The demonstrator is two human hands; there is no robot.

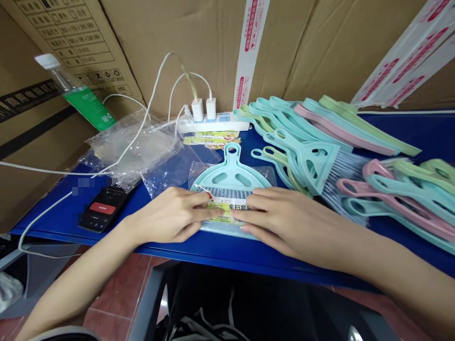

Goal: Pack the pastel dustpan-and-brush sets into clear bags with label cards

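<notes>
A light-blue dustpan (232,166) with a grey-bristled brush (227,192) lies flat in a clear plastic bag at the table's front edge, its looped handle pointing away from me. Across its lower part is a yellow and white label (222,213) with printed characters. My left hand (174,215) rests on the label's left side, index finger stretched out, thumb apart below. From the right, my right hand (280,220) lies over the label's other end, fingers apart and fingertips on the bag. The two index fingertips nearly meet, and neither hand is closed round anything.
Blue, green and pink brushes (401,189) and dustpans (322,161) are piled right on the blue table (170,248). Behind are yellow labels (213,137) and a power strip (216,124) with cables. Left are plastic bags (131,147), a phone (106,208) and a bottle (85,102).
</notes>
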